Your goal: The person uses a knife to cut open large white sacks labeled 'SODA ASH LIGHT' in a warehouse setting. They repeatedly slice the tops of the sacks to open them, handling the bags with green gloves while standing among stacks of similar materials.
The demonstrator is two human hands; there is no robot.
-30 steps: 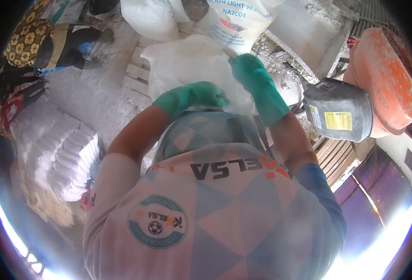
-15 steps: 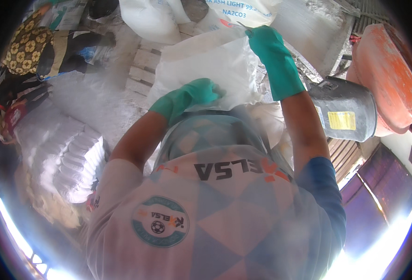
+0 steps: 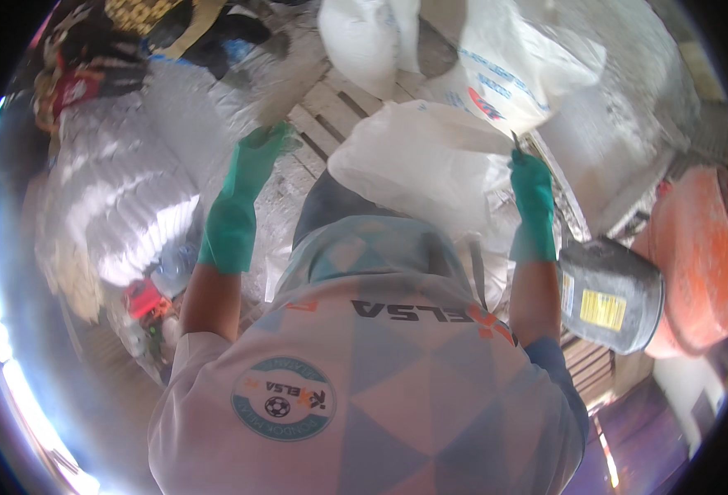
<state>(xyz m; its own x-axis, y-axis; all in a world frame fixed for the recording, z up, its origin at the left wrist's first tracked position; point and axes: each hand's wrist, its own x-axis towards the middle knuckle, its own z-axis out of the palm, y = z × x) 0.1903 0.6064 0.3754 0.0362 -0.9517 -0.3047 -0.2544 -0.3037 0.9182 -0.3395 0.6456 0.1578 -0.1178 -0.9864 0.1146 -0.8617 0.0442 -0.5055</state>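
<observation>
My right hand (image 3: 532, 194), in a long green rubber glove, is closed around a thin dark pointed tool (image 3: 515, 142), perhaps a knife; its tip sticks up past the fingers. Just left of that hand sprawls a crumpled, translucent white plastic bag (image 3: 417, 161), lying in front of my body. Whether the right hand also pinches the bag's edge is unclear. My left hand (image 3: 258, 157), gloved alike, is raised to the left of the bag and apart from it. Motion smears its fingers, so I cannot make out whether they hold anything.
White printed sacks (image 3: 504, 58) stand beyond the bag, on and near wooden slats (image 3: 331, 107). Stacked white sacks (image 3: 124, 198) lie at left. A black bucket (image 3: 615, 289) and an orange tub (image 3: 690, 264) are at right. Part of another person (image 3: 137, 12) shows at upper left.
My left hand has left the bag and swung out to the left. The right hand has come lower and further right, still holding the pointed tool. The bag has slumped, and my view has turned.
</observation>
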